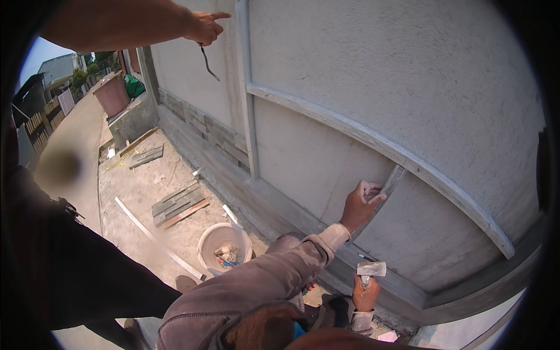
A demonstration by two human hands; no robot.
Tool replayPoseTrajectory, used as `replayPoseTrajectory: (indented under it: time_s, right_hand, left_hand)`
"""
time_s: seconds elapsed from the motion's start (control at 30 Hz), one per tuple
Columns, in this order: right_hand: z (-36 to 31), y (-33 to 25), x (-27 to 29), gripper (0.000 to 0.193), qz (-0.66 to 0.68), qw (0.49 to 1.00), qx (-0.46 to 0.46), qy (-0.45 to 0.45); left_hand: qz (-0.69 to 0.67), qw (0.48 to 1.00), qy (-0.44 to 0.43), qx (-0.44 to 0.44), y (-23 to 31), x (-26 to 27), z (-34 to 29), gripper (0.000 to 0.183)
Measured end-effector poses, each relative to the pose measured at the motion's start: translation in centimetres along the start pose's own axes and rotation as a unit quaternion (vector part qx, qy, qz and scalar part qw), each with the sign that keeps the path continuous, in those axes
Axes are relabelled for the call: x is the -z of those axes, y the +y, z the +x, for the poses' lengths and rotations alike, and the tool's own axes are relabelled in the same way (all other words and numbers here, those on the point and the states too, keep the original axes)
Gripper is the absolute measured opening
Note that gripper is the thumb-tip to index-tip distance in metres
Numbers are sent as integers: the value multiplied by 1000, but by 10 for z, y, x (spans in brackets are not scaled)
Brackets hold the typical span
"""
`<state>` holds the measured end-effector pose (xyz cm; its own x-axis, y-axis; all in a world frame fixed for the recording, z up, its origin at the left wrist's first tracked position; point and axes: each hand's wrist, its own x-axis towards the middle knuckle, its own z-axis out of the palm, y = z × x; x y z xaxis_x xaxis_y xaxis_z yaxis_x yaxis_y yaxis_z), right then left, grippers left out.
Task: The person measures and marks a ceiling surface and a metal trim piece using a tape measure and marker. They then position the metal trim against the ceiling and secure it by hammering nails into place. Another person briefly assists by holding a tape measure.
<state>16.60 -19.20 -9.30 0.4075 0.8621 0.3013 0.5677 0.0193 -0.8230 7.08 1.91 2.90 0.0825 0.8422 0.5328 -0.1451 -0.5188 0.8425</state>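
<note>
Neither of my own hands shows in the head view. A brown blur point(350, 340) at the lower edge is too indistinct to name. Just ahead, a crouching co-worker in a grey-brown jacket point(251, 283) has the left hand point(359, 207) up at the wall. Its fingers are on a narrow, slanted grey strip point(394, 179) with markings, whose upper end meets a whitish batten point(350, 129). That co-worker's right hand point(364, 296) grips a whitish tool with a blocky head point(371, 269). From the upper left, another person's hand point(206, 27) points at the wall, a dark cord hanging below it.
Dark trousers point(93, 262) of a person standing close by fill the left. A round bucket point(204, 248) containing rubble and a blue-handled tool stands near the wall. Grey tiles point(178, 203) and a long white strip point(157, 236) lie on the ground. A pinkish bin point(112, 96) stands farther back.
</note>
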Motion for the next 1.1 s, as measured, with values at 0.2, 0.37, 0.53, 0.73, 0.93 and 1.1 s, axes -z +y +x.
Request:
replayPoseTrajectory:
  time_s: [0.2, 0.37, 0.53, 0.73, 0.93, 1.1]
  right_hand:
    - [-105, 102, -9, 33, -23, 976, -144, -160]
    - [-134, 126, -22, 36, -35, 958, -224, -176]
    - [-122, 106, -27, 39, -66, 961, -201, -177]
    - [-123, 115, -30, 36, -91, 959, -212, -162]
    - [-123, 114, -29, 37, -59, 965, -204, -151]
    - [-126, 112, -27, 37, -37, 970, -195, -144]
  left_hand:
    - [-3, 1000, -19, 6, 1, -5, 1, 39]
    - [-10, 1000, -22, 11, 2, -2, 1, 38]
    - [6, 1000, -28, 8, -1, 3, 2, 45]
    - [9, 999, -31, 4, 5, 0, 6, 45]
    - [50, 998, 2, 23, -5, -2, 0, 45]
    - [109, 993, 0, 38, 0, -3, -2, 46]
